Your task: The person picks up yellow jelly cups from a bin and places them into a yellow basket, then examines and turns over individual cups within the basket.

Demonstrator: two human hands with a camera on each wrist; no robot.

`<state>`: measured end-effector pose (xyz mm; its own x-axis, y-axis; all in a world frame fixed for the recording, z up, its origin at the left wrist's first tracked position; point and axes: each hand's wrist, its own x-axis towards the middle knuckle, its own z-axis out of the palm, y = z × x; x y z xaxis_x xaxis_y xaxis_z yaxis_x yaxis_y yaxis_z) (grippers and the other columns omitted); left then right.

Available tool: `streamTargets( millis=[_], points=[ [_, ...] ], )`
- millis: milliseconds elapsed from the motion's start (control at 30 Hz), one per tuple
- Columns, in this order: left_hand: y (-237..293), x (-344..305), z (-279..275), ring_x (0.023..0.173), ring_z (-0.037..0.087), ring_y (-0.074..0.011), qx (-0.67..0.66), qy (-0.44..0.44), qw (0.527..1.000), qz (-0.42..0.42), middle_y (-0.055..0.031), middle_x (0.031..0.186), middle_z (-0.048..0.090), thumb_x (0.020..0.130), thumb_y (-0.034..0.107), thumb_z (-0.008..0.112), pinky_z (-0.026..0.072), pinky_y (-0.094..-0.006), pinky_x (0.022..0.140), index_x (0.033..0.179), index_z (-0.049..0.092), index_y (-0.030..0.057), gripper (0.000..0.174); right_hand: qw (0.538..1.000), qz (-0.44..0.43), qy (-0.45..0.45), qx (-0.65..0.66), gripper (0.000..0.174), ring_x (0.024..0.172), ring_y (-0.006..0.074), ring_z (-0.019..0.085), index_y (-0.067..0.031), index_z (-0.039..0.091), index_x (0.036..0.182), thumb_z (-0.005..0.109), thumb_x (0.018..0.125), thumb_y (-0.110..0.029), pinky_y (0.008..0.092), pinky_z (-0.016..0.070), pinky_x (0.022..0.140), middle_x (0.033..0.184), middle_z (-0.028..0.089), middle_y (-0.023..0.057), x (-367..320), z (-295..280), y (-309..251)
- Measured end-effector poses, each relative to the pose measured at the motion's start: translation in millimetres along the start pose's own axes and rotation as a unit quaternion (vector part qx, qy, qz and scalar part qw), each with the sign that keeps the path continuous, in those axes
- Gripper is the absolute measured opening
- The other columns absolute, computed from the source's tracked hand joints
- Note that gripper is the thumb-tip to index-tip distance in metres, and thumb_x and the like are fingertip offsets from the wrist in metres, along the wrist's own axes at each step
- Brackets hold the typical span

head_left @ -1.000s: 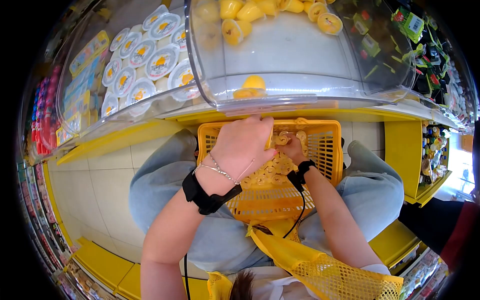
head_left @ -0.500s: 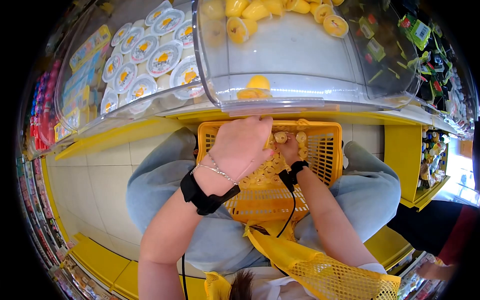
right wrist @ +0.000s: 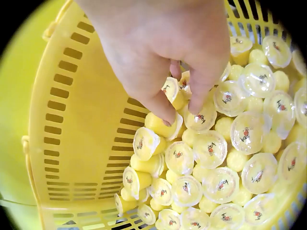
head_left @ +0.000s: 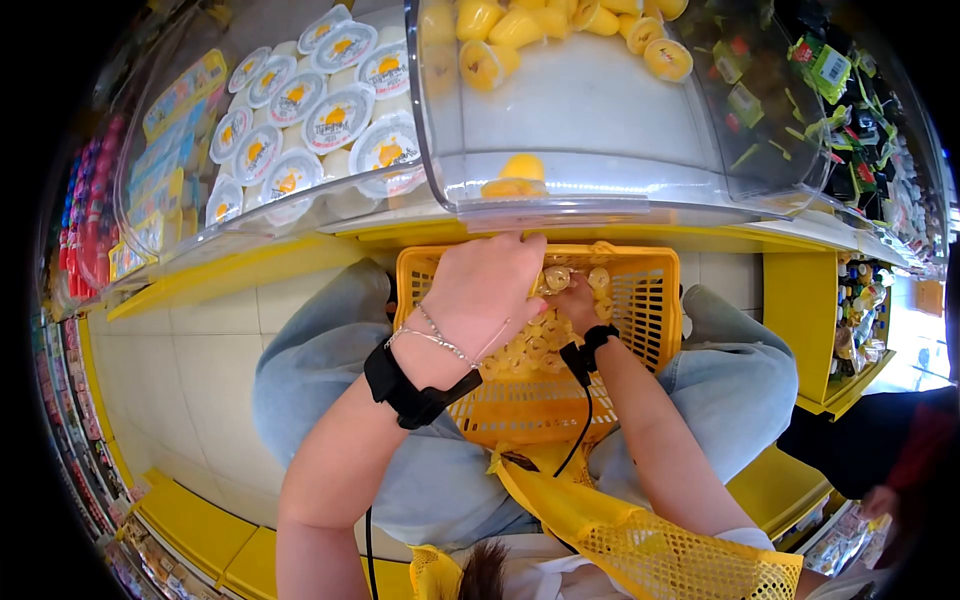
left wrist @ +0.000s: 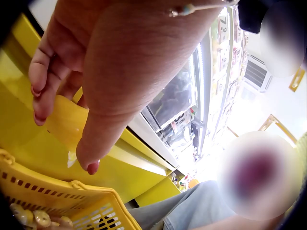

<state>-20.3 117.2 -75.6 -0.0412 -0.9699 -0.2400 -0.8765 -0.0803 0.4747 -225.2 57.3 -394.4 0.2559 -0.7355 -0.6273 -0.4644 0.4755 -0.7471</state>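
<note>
My left hand (head_left: 485,290) is raised over the left side of the yellow basket (head_left: 540,425). In the left wrist view, the left hand (left wrist: 86,86) has its fingers and thumb curled round a yellow cup (left wrist: 67,122), beyond the basket's rim (left wrist: 79,186). My right hand (head_left: 578,302) is down inside the basket. Seen from the right wrist, the right hand (right wrist: 168,52) has thumb and fingers round a small lidded cup (right wrist: 173,91), above many similar yellow jelly cups (right wrist: 209,148). The fingertips touch the neighbouring cups.
Beyond the basket, a clear bin (head_left: 560,212) holds larger yellow cups (head_left: 520,25). White-lidded cups (head_left: 340,118) fill the bin at left. Jeans-clad legs (head_left: 325,350) flank the basket. A yellow shelf (head_left: 800,320) and another person's dark clothing (head_left: 860,440) are at right.
The right hand has shifted slightly left inside the basket. The left hand stays nearly still. The bins appear a little further right, and the other person at right has moved.
</note>
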Motion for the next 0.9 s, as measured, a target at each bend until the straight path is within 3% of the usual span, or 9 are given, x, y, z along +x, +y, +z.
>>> streamTargets(
  millis=[67, 133, 233, 367, 467, 667, 767, 867, 900],
  points=[
    [0.9, 1.4, 0.5, 0.098, 0.061, -0.034, 0.0, -0.003, 1.0, -0.001, -0.0138, 0.109, 0.06, 0.076, 0.03, 0.074, 0.0493, -0.044, 0.081, 0.109, 0.058, 0.0056, 0.044, 1.0, 0.017, -0.012, -0.012, 0.073, 0.11, 0.0241, 0.058, -0.0044, 0.042, 0.134, 0.078, 0.071, 0.0, 0.038, 0.0498, 0.091, 0.12, 0.06, 0.0107, 0.1, -4.6, 4.2],
    [0.0, 1.0, 3.3, 0.097, 0.061, -0.0348, -0.002, -0.004, 1.0, 0.0, -0.0146, 0.109, 0.06, 0.076, 0.03, 0.074, 0.0493, -0.0445, 0.081, 0.108, 0.057, 0.005, 0.044, 0.999, 0.009, -0.035, 0.03, 0.076, 0.112, 0.0251, 0.057, -0.0051, 0.039, 0.136, 0.077, 0.071, 0.002, 0.0376, 0.0488, 0.092, 0.122, 0.059, 0.0113, 26.7, -8.4, 45.6],
    [-0.1, -0.4, 0.9, 0.096, 0.061, -0.0368, 0.0, -0.012, 1.0, 0.004, -0.0165, 0.109, 0.06, 0.077, 0.03, 0.074, 0.0493, -0.0452, 0.081, 0.109, 0.056, 0.0039, 0.045, 0.996, 0.043, 0.021, -0.081, 0.081, 0.103, 0.0253, 0.061, -0.0053, 0.038, 0.138, 0.08, 0.068, -0.002, 0.0353, 0.0511, 0.085, 0.115, 0.062, 0.0126, 10.5, -14.3, 25.6],
    [-0.6, -4.4, -2.3, 0.095, 0.061, -0.0393, -0.01, -0.023, 1.0, 0.0, -0.02, 0.107, 0.059, 0.078, 0.032, 0.074, 0.0491, -0.0457, 0.081, 0.109, 0.055, 0.0017, 0.048, 0.987, 0.057, -0.065, -0.137, 0.068, 0.085, 0.0259, 0.065, -0.0037, 0.049, 0.132, 0.077, 0.072, -0.015, 0.0359, 0.0529, 0.072, 0.098, 0.067, 0.0146, 24.6, -35.2, 12.9],
    [-2.6, -5.2, -1.2, 0.096, 0.06, -0.0404, -0.025, -0.012, 0.999, 0.017, -0.0218, 0.106, 0.059, 0.078, 0.034, 0.074, 0.0489, -0.0461, 0.082, 0.108, 0.054, 0.0001, 0.05, 0.979, 0.02, -0.103, -0.173, 0.044, 0.075, 0.025, 0.065, -0.0021, 0.064, 0.117, 0.067, 0.08, -0.026, 0.0359, 0.0519, 0.067, 0.083, 0.068, 0.0138, -21.0, -40.8, -72.4],
    [5.9, -7.6, 0.5, 0.096, 0.059, -0.041, -0.081, 0.023, 0.996, 0.02, -0.0216, 0.104, 0.059, 0.078, 0.036, 0.074, 0.0492, -0.0446, 0.083, 0.105, 0.053, -0.0016, 0.051, 0.879, -0.17, -0.157, -0.416, 0.042, 0.081, 0.0199, 0.066, 0.0025, 0.064, 0.111, 0.058, 0.088, -0.032, 0.0303, 0.0517, 0.074, 0.083, 0.068, 0.0107, -70.6, -76.1, -168.5],
    [11.3, -7.7, -3.0, 0.096, 0.059, -0.0403, -0.093, -0.001, 0.996, 0.018, -0.0209, 0.103, 0.059, 0.079, 0.037, 0.073, 0.0492, -0.0438, 0.083, 0.105, 0.053, -0.0016, 0.051, 0.942, -0.022, -0.199, -0.27, 0.035, 0.086, 0.0174, 0.065, -0.0043, 0.06, 0.121, 0.052, 0.094, -0.025, 0.0319, 0.0533, 0.077, 0.101, 0.068, 0.01, -119.3, -87.7, -221.9],
    [14.9, -9.1, -2.0, 0.097, 0.059, -0.0392, -0.099, 0.007, 0.995, 0.031, -0.0208, 0.103, 0.059, 0.079, 0.035, 0.073, 0.0494, -0.0429, 0.082, 0.105, 0.053, -0.0014, 0.049, 0.967, 0.037, -0.251, -0.008, 0.038, 0.092, 0.0169, 0.063, -0.0043, 0.055, 0.127, 0.047, 0.1, -0.029, 0.0296, 0.0526, 0.082, 0.11, 0.064, 0.0075, -167.4, -85.8, -254.3],
    [14.8, -8.8, -0.1, 0.096, 0.059, -0.0389, -0.099, 0.022, 0.994, 0.046, -0.021, 0.103, 0.059, 0.079, 0.034, 0.073, 0.0495, -0.0427, 0.082, 0.105, 0.053, -0.0014, 0.048, 0.968, -0.003, -0.252, 0.001, 0.04, 0.093, 0.0167, 0.063, -0.0028, 0.053, 0.128, 0.047, 0.1, -0.031, 0.0301, 0.0534, 0.082, 0.111, 0.062, 0.0085, -173.2, -81.5, -255.5]
  ],
)
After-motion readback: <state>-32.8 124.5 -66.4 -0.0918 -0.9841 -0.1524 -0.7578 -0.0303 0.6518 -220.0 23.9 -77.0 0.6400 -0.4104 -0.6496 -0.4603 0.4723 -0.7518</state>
